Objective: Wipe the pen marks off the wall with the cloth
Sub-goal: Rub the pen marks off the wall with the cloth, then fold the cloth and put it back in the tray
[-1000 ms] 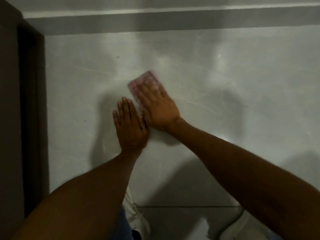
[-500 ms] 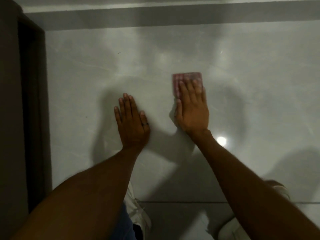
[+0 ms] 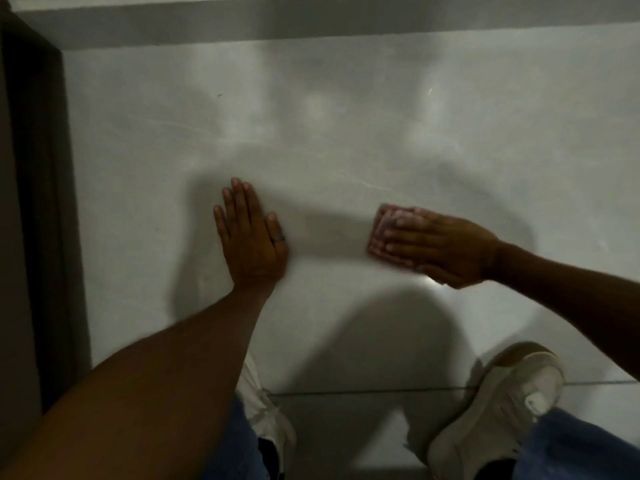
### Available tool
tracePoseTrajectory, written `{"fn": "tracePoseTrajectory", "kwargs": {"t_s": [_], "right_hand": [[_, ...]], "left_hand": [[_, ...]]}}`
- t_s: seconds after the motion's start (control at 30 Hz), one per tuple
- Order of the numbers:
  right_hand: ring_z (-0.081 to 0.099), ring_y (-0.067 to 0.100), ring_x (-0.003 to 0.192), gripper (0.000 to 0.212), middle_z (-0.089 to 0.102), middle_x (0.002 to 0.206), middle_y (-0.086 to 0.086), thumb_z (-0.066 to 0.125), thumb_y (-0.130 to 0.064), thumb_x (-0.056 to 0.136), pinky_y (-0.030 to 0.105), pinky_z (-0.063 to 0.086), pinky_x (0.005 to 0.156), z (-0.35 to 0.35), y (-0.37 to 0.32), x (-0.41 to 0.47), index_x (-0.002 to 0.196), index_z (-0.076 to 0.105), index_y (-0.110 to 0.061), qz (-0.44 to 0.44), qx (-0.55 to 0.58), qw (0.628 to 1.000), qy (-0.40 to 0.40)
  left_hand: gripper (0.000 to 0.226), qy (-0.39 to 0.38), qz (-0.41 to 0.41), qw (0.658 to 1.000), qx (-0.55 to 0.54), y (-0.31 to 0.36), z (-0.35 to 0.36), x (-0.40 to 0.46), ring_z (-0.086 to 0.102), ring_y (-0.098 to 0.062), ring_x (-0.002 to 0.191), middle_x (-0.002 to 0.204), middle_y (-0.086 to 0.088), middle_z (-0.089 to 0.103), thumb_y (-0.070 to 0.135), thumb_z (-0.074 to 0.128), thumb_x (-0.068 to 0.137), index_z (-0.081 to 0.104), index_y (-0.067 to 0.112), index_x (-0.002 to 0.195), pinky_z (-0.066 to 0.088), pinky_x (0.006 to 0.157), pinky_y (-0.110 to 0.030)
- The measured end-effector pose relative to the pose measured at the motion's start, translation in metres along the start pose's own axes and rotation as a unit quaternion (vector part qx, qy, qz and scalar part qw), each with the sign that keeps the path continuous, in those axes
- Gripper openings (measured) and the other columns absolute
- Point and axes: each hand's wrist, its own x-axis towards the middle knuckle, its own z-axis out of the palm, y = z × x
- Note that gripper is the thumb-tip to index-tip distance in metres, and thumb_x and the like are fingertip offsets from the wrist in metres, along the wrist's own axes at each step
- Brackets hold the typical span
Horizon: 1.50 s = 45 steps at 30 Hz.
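A glossy pale grey wall (image 3: 346, 133) fills the view. My right hand (image 3: 446, 249) lies flat on it at the right, fingers pointing left, pressing a small pink checked cloth (image 3: 381, 225) against the surface; most of the cloth is hidden under the fingers. My left hand (image 3: 251, 237) rests flat on the wall to the left, fingers together, a ring on one finger, nothing in it. A tiny dark speck (image 3: 219, 95) shows on the wall high up at the left. No clear pen marks show near the cloth.
A dark door frame (image 3: 38, 202) runs down the left edge. A grey band (image 3: 346, 24) crosses the top of the wall. Below, a tile joint (image 3: 346, 393) meets the floor, where my pale shoes (image 3: 498, 403) and blue jeans (image 3: 581, 445) show.
My right hand has swept the cloth from the upper middle down and to the right, turning so the fingers point left. The left hand has stayed flat in place. The view has tilted down.
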Motion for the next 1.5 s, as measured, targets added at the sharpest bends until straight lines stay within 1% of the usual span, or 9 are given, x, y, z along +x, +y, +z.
{"fn": "tracePoseTrajectory", "kwargs": {"t_s": [0.4, 0.7, 0.93, 1.0, 1.07, 1.13, 1.2, 1.33, 1.5], "right_hand": [[0.017, 0.037, 0.166, 0.067, 0.026, 0.176, 0.016, 0.039, -0.038, 0.108, 0.056, 0.012, 0.137, -0.037, 0.037, 0.08, 0.167, 0.026, -0.01, 0.585, 0.068, 0.784, 0.197], [0.008, 0.043, 0.165, 0.073, 0.023, 0.175, 0.022, 0.047, -0.01, 0.094, 0.056, 0.008, 0.137, -0.026, -0.028, 0.181, 0.164, 0.03, -0.007, 0.283, 0.126, 0.947, 0.084], [-0.003, 0.033, 0.168, 0.081, -0.001, 0.181, 0.01, 0.04, 0.001, 0.098, 0.041, 0.006, 0.138, -0.044, -0.147, 0.101, 0.17, 0.007, -0.017, 0.389, 0.213, 0.89, -0.107], [0.033, 0.038, 0.159, 0.08, 0.021, 0.176, 0.02, 0.057, 0.002, 0.098, 0.037, 0.041, 0.125, -0.088, -0.165, 0.112, 0.168, 0.02, -0.009, 0.481, 0.38, 0.78, -0.127], [0.07, 0.039, 0.113, 0.054, 0.059, 0.148, 0.03, 0.058, -0.014, 0.108, 0.029, 0.06, 0.086, -0.149, -0.186, 0.136, 0.157, 0.043, 0.001, 0.57, 0.605, 0.556, -0.012], [0.067, 0.045, 0.122, 0.045, 0.065, 0.141, 0.032, 0.042, -0.02, 0.114, 0.033, 0.059, 0.101, -0.203, -0.206, 0.166, 0.151, 0.051, 0.005, 0.566, 0.754, 0.291, 0.163], [0.071, 0.034, 0.121, 0.043, 0.079, 0.125, 0.018, 0.036, -0.017, 0.11, 0.032, 0.064, 0.095, -0.261, -0.225, 0.194, 0.134, 0.07, -0.005, 0.49, 0.83, 0.139, 0.228], [0.075, 0.031, 0.1, 0.035, 0.078, 0.108, 0.014, 0.051, -0.002, 0.092, 0.043, 0.064, 0.088, -0.364, -0.253, 0.254, 0.119, 0.072, -0.01, 0.46, 0.824, 0.232, 0.235], [0.075, 0.013, 0.107, 0.016, 0.079, 0.116, 0.0, 0.071, -0.024, 0.097, 0.038, 0.06, 0.099, -0.449, -0.263, 0.345, 0.112, 0.075, -0.022, 0.406, 0.733, 0.519, 0.167]], "left_hand": [[0.063, -0.015, -0.01, 1.0, 0.0, 0.004, -0.006, 0.001, 0.025, -0.036, 0.164, 0.175, -0.019, 0.029, 0.03, 0.032, 0.111, 0.03, -0.001, 0.165, 0.02, 0.134, -0.056], [0.061, -0.027, 0.001, 0.999, 0.027, 0.007, -0.011, 0.001, 0.028, -0.034, 0.163, 0.174, -0.018, 0.031, 0.032, 0.028, 0.113, 0.032, -0.001, 0.164, 0.024, 0.133, -0.055], [0.064, -0.369, 0.026, 0.927, -0.07, -0.024, -0.08, 0.038, 0.009, -0.042, 0.165, 0.176, -0.03, 0.011, 0.02, 0.047, 0.111, 0.025, -0.01, 0.163, 0.012, 0.135, -0.05], [0.05, -0.477, -0.087, 0.864, -0.138, -0.019, -0.127, 0.054, 0.031, -0.045, 0.158, 0.166, -0.036, 0.034, 0.017, 0.045, 0.113, 0.045, -0.016, 0.15, 0.027, 0.132, -0.046], [0.048, -0.522, -0.254, 0.785, -0.218, 0.0, -0.189, 0.053, 0.047, -0.039, 0.149, 0.159, -0.024, 0.051, 0.026, 0.044, 0.113, 0.052, -0.003, 0.151, 0.04, 0.122, -0.043], [0.055, -0.529, -0.361, 0.698, -0.319, 0.015, -0.255, 0.038, 0.05, -0.036, 0.145, 0.158, -0.013, 0.054, 0.043, 0.043, 0.113, 0.049, 0.01, 0.156, 0.043, 0.12, -0.049], [0.064, -0.507, -0.435, 0.597, -0.445, 0.026, -0.323, 0.026, 0.055, -0.034, 0.14, 0.152, -0.009, 0.06, 0.061, 0.039, 0.109, 0.054, 0.017, 0.153, 0.049, 0.117, -0.057], [0.052, -0.367, -0.501, 0.471, -0.626, 0.028, -0.453, 0.036, 0.068, -0.038, 0.128, 0.138, -0.015, 0.071, 0.054, 0.048, 0.108, 0.064, 0.018, 0.143, 0.062, 0.096, -0.06], [0.034, -0.164, -0.437, 0.595, -0.655, -0.033, -0.547, 0.076, 0.077, -0.031, 0.111, 0.125, -0.014, 0.078, 0.009, 0.062, 0.103, 0.068, 0.019, 0.135, 0.064, 0.095, -0.052]]}}
